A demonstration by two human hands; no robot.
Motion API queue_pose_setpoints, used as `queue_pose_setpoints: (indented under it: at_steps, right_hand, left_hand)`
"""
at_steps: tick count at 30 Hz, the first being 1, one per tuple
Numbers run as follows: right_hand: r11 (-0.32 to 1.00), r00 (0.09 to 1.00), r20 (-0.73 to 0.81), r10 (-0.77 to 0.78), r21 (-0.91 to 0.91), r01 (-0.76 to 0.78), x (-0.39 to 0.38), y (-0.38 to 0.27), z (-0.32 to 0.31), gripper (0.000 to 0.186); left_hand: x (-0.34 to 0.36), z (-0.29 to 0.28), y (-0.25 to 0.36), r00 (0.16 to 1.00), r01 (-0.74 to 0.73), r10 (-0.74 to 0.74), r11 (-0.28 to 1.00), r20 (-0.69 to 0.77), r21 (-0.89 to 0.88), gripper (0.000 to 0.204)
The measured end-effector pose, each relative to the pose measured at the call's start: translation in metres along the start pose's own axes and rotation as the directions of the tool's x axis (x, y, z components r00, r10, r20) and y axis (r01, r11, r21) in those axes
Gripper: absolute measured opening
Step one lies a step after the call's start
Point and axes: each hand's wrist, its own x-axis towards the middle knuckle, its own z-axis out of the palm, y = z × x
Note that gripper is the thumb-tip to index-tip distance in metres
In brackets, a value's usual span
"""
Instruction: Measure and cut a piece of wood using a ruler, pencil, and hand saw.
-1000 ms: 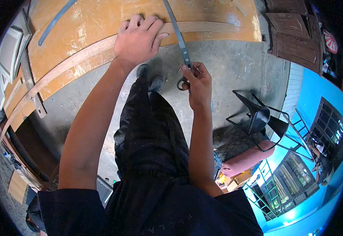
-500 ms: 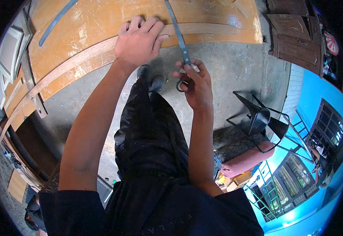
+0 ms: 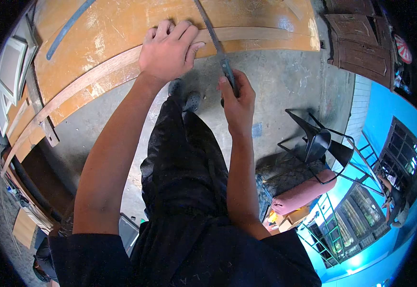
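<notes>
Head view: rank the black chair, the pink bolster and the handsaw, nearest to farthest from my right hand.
1. Handsaw: gripped in the right hand.
2. Black chair: to the right, lower in the picture.
3. Pink bolster: also right, below the chair in the picture.

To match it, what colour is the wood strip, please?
The strip is light brown; see the head view.

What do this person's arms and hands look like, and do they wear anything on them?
The left hand and right hand are bare, with no gloves and no ring or watch that I can see. The forearms are uncovered too, with no cables or markings visible. Short, loose, nearly black sleeves of a dark shirt cover the upper arms.
</notes>
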Motion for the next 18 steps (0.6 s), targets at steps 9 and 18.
queue_pose_setpoints:
  at_steps: [9,18]
  right_hand:
    - [0.993,0.998,0.068,0.010,0.115,-0.018,-0.004,0.000,-0.012,0.032]
    - [0.916,0.989,0.123,0.080,0.382,-0.121,-0.009,-0.006,-0.004,0.024]
  left_hand:
    - [-0.001,0.000,0.000,1.000,0.015,-0.015,1.000,0.016,-0.004,0.034]
    - [-0.001,0.002,0.000,1.000,0.007,-0.007,1.000,0.005,0.011,0.033]
